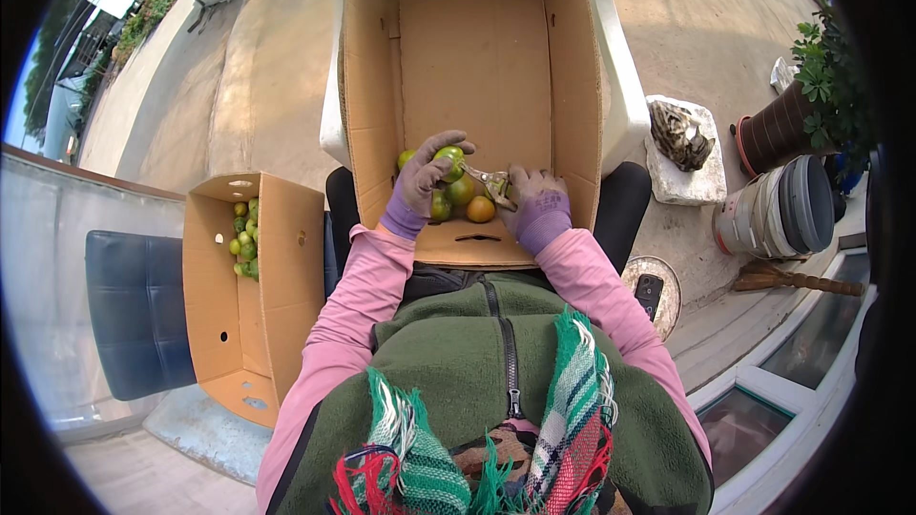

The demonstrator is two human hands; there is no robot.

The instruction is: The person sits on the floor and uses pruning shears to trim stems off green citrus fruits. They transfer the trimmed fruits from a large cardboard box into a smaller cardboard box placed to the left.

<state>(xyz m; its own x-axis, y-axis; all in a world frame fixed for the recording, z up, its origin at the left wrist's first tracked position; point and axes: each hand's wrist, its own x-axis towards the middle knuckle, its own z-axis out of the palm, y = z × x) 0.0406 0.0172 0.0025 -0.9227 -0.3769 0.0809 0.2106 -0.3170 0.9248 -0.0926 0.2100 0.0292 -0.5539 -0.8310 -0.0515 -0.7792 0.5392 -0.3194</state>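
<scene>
My left hand (424, 182), in a purple-cuffed work glove, holds a green tomato (451, 163) above the near end of a large cardboard box (476, 79). In my right hand (540, 204), gloved the same way, is a pair of small metal snips (488, 177). Their tips point left and meet the edge of the held tomato; whether the blades are closed cannot be made out. Below lie several more tomatoes, among them a large green one (460, 190) and an orange one (480, 209). Another green tomato is partly covered by the snips and my right hand.
A second cardboard box (293, 300) with several green tomatoes (247, 239) stands at left by a dark blue padded seat (136, 315). At right are a cat (678, 137) on a white block (687, 189), stacked buckets (769, 207), a broom (794, 279) and a phone (648, 293) on a round stool.
</scene>
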